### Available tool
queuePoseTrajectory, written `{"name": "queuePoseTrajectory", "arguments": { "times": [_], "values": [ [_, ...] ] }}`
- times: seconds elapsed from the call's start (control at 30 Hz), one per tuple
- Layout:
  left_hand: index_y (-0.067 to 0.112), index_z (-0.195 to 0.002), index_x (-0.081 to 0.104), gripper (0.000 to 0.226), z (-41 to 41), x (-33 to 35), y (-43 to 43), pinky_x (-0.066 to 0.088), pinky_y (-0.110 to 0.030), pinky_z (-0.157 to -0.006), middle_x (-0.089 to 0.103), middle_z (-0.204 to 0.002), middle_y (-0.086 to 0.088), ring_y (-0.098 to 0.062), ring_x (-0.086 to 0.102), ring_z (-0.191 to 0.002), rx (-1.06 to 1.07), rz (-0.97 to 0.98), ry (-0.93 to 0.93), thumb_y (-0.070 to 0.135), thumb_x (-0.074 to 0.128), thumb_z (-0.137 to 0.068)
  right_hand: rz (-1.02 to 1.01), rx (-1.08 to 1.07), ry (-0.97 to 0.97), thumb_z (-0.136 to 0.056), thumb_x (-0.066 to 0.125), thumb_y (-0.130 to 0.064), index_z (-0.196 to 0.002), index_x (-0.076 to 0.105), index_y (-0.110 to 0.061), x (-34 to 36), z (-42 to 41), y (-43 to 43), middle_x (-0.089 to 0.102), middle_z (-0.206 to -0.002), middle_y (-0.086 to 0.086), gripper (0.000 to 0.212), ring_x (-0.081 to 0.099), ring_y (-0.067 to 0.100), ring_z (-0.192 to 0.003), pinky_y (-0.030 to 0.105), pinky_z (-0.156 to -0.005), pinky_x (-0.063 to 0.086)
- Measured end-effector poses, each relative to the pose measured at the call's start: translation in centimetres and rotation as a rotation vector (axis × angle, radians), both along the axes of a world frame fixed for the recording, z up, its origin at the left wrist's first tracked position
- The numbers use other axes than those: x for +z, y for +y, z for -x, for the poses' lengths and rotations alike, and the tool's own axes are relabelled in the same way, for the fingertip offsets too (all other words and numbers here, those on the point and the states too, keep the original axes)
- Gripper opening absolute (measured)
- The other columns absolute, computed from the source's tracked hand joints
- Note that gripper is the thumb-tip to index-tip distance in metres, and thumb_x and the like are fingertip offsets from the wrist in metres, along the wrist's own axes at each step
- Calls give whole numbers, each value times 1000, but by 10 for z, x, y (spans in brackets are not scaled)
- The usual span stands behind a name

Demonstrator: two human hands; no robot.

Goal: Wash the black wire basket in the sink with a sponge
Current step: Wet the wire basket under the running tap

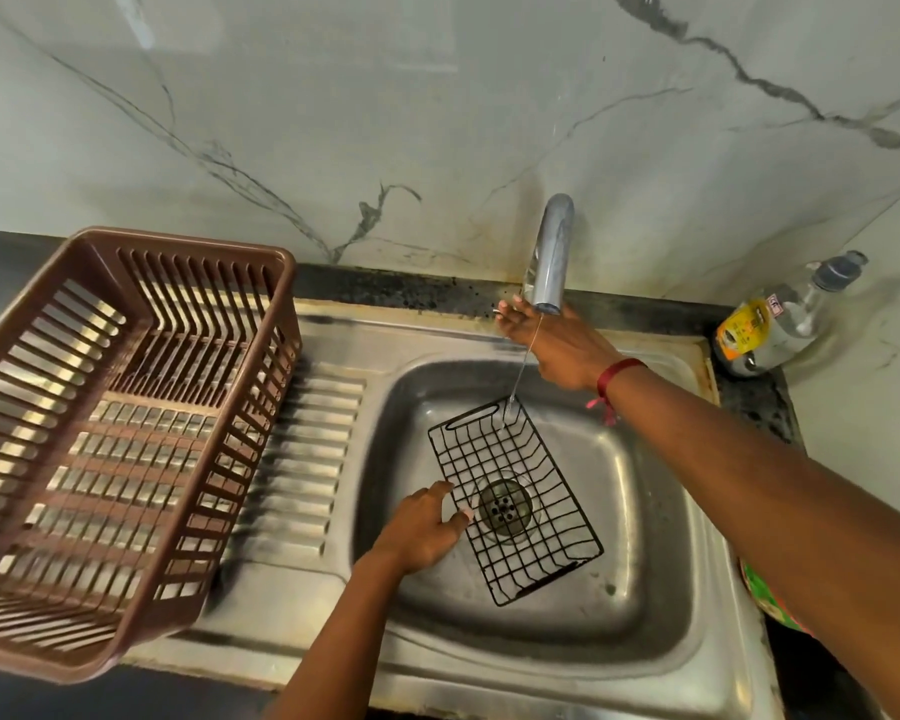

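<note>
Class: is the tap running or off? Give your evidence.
Running: a thin stream falls from the tap onto the black wire basket lying in the sink.
</note>
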State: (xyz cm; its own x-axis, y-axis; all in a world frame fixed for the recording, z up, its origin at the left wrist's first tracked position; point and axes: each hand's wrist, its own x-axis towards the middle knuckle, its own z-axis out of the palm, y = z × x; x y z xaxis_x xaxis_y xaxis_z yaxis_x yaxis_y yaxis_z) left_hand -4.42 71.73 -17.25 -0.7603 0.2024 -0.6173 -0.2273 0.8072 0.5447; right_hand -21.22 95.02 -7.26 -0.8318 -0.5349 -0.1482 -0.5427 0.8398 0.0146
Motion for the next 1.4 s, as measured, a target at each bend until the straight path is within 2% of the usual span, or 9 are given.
{"name": "queuePoseTrajectory", "arguments": {
  "times": [0.1,0.13,0.2,0.33,0.53,0.97,1.17,1.3,1.4],
  "values": [
    [16,-158,37,66,-2,0,4,39,-37,-116,48,-157,-15,-31,47,-143,-7,-1,20,49,55,-104,199,-141,-15,-81,47,15,-139,47,-23,-10,-26,2,43,-148,7,70,50,21,-128,43,-111,36],
    [16,-158,37,66,-3,0,5,39,-36,-116,48,-157,-15,-31,47,-144,-10,-2,27,48,55,-104,297,-224,-92,-86,48,11,-134,53,-24,-19,-39,3,52,-140,7,60,62,14,-106,33,-98,48],
    [16,-158,37,65,-4,0,6,38,-36,-116,48,-158,-15,-32,46,-145,-13,-5,42,48,55,-104,468,-407,-265,-95,49,-2,-123,61,-22,-43,-68,6,64,-122,-1,37,58,1,-67,18,-65,51],
    [15,-158,37,65,-1,3,7,37,-36,-116,48,-157,-15,-31,45,-145,-17,-32,68,47,54,-104,565,-689,-401,-92,59,-10,-106,70,-15,-91,-124,12,71,-111,3,20,61,0,-79,15,-77,48],
    [13,-151,49,56,22,10,11,47,-38,-109,61,-145,-14,-31,58,-133,-39,-56,195,41,59,-103,654,-1032,-263,-86,63,-8,-99,75,-17,-113,-174,20,74,-100,-2,20,68,12,-90,21,-82,52],
    [2,-110,73,22,108,9,24,52,-40,-94,74,-120,-19,-40,67,-114,-136,35,369,5,57,-95,607,-1022,-331,-91,62,-21,-115,67,-15,-131,-159,23,71,-111,6,24,66,21,-100,33,-90,53],
    [5,-145,53,48,123,-8,22,47,-44,-108,59,-145,-21,-41,56,-131,-99,131,309,8,57,-97,507,-959,-360,-95,54,-9,-114,66,-7,-134,-144,17,69,-108,14,23,63,30,-103,33,-90,50],
    [2,-159,28,66,126,-16,28,42,-44,-112,48,-152,-26,-42,47,-139,-135,156,92,19,57,-102,450,-938,-370,-88,48,3,-85,67,-3,-137,-134,13,67,-82,12,20,63,27,-81,27,-66,46],
    [0,-154,36,59,123,-20,32,42,-43,-112,48,-152,-25,-40,47,-140,-112,171,39,23,55,-103,425,-928,-335,-82,46,7,-71,62,-1,-136,-128,12,63,-70,10,21,57,25,-68,31,-59,47]
  ]
}}
